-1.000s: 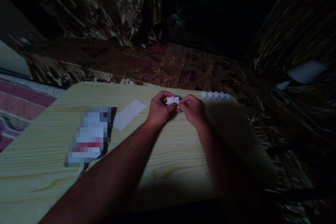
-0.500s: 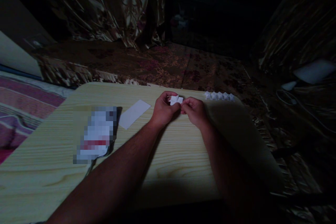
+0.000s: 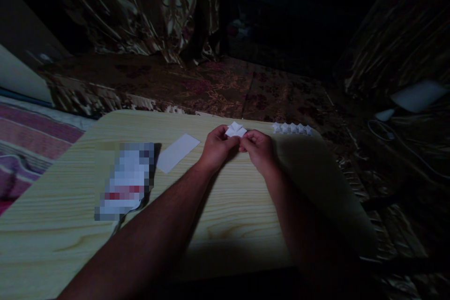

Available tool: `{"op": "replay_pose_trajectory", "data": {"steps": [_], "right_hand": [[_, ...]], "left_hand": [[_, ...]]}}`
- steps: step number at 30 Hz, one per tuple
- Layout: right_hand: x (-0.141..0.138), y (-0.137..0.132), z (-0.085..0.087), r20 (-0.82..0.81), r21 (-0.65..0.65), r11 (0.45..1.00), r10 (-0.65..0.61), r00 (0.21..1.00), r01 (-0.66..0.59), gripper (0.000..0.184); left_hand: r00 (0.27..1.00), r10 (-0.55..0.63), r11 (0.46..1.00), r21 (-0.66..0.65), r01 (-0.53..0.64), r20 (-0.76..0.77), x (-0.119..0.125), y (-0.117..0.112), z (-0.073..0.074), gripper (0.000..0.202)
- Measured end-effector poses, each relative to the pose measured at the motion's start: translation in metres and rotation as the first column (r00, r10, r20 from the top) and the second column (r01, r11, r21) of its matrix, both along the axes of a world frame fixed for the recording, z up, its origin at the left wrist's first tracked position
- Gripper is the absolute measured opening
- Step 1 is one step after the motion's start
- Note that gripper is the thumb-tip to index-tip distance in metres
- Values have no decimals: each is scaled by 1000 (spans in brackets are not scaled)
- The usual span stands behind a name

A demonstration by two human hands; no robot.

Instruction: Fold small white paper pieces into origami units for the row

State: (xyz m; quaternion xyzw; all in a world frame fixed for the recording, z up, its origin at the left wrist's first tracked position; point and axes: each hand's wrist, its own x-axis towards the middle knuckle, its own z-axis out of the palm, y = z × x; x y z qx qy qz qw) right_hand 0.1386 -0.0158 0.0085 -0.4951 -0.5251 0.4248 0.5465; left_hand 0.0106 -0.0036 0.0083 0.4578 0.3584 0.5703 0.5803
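Note:
A small piece of folded white paper (image 3: 236, 128), with pointed, star-like corners, is held between my two hands over the far part of the table. My left hand (image 3: 218, 146) grips its left and near side, thumb along the near edge. The fingers of my right hand (image 3: 258, 145) pinch its near right edge. Fingertips cover the paper's lower part. Off to the right, several small white folded paper stars (image 3: 293, 128) stand in a row by the table's far edge. A flat white paper sheet (image 3: 178, 152) lies left of my left hand.
On the left of the wooden table (image 3: 242, 206) lies a blurred-out phone-like object (image 3: 128, 178) with a cable. Patterned cloth (image 3: 197, 79) borders the far edge. A striped bedspread (image 3: 38, 136) is at left, and a pale lamp-like object (image 3: 420, 96) at right.
The folded paper has turned between my fingers and shows more of its pointed face. My right hand has come in closer to my left. The view has shifted slightly.

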Motion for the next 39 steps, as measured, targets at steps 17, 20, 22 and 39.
{"op": "replay_pose_trajectory", "data": {"steps": [17,20,22,39], "right_hand": [[-15,-4,0,-78,34,999,-7,997,10,12],[-17,-5,2,-75,33,999,-19,997,21,11],[-17,-5,3,-63,37,999,-27,998,30,10],[-21,-7,2,-49,20,999,-27,998,28,9]], "left_hand": [[967,-73,987,-124,106,244,4,-7,8,14],[969,-49,991,-113,78,244,6,-9,9,12],[970,-29,992,-113,57,242,7,-10,10,12],[961,44,993,-120,-12,272,8,-9,7,15]]}}
